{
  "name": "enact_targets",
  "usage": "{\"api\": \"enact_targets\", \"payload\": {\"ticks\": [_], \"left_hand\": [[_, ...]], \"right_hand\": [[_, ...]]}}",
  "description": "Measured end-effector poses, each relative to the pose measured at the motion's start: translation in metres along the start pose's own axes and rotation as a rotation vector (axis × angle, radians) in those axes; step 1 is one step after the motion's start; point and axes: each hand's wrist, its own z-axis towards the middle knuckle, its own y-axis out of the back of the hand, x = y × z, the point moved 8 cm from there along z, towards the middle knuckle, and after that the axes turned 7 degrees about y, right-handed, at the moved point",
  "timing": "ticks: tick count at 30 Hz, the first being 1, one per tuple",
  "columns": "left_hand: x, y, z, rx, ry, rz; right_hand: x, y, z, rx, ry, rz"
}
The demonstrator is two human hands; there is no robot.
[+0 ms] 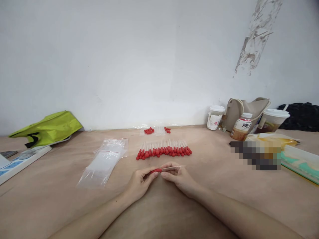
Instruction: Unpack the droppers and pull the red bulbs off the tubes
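My left hand (142, 180) pinches the red bulb end of a small dropper (164, 170). My right hand (177, 175) pinches its clear tube end, so the dropper lies level between both hands just above the table. Behind it a row of several droppers with red bulbs (163, 150) lies side by side. Further back, by the wall, a clear bag holds loose red bulbs and tubes (157, 130).
A pile of clear zip bags (103, 162) lies left of the hands. A lime-green bag (48, 127) and flat white boards (18, 162) sit at far left. At right stand lidded cups (216, 117), a bottle (241, 126), a beige bag (245, 111) and packets (299, 159).
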Motion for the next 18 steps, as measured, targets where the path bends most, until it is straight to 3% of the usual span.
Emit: {"api": "enact_targets", "payload": {"ticks": [3, 6, 12, 18], "left_hand": [[0.007, 0.012, 0.002, -0.097, -0.007, 0.080], [0.004, 0.018, 0.004, -0.142, -0.065, 0.166], [-0.006, 0.014, 0.004, -0.122, -0.175, 0.246], [-0.012, 0.008, 0.002, -0.113, -0.231, 0.303]], "right_hand": [[0.013, 0.040, 0.003, -0.177, 0.136, -0.141], [0.030, 0.057, 0.003, -0.128, 0.329, -0.474], [0.034, 0.023, -0.010, 0.135, 0.680, -1.093], [0.027, 0.004, -0.010, 0.191, 0.741, -1.228]]}}
